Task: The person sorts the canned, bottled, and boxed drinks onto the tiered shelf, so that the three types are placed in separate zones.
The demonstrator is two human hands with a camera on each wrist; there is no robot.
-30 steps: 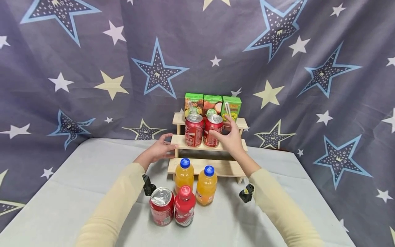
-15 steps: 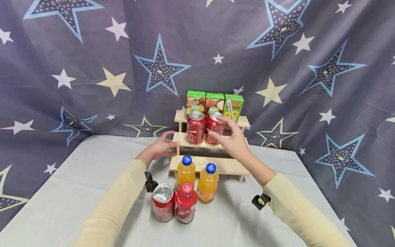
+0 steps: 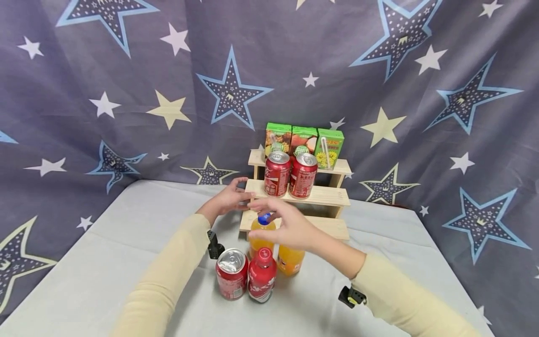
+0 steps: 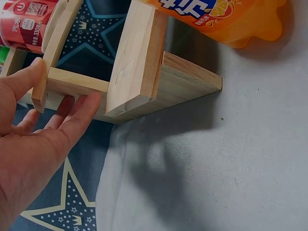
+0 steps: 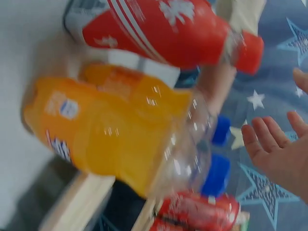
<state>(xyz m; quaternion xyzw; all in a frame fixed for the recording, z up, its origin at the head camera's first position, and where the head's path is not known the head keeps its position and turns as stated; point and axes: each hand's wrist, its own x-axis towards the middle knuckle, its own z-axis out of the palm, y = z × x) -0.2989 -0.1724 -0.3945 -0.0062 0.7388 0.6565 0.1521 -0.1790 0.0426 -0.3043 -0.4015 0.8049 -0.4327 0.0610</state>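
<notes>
A three-tier wooden display shelf [image 3: 324,196] stands against the backdrop. My left hand [image 3: 227,199] holds its left end at the middle tier; in the left wrist view, the thumb lies at the plank's end and the fingers reach under it along the side rail. My right hand [image 3: 290,227] hovers with fingers spread over two orange juice bottles, holding nothing. One juice bottle [image 3: 262,234] shows its blue cap below the fingers; the other juice bottle [image 3: 290,260] is partly hidden by the palm. Two red cans, a left can [image 3: 277,175] and a right can [image 3: 302,177], stand on the middle tier.
Several green juice boxes [image 3: 330,147] line the top tier. Nearest me on the grey cloth [image 3: 320,309] stand a larger red can [image 3: 232,276] and a red bottle [image 3: 262,278], close together. The starry backdrop [image 3: 126,93] hangs behind.
My right hand has let go of the right can on the middle tier and moved down and left over the juice bottles. My left hand stays at the shelf's end. The head view has shifted slightly.
</notes>
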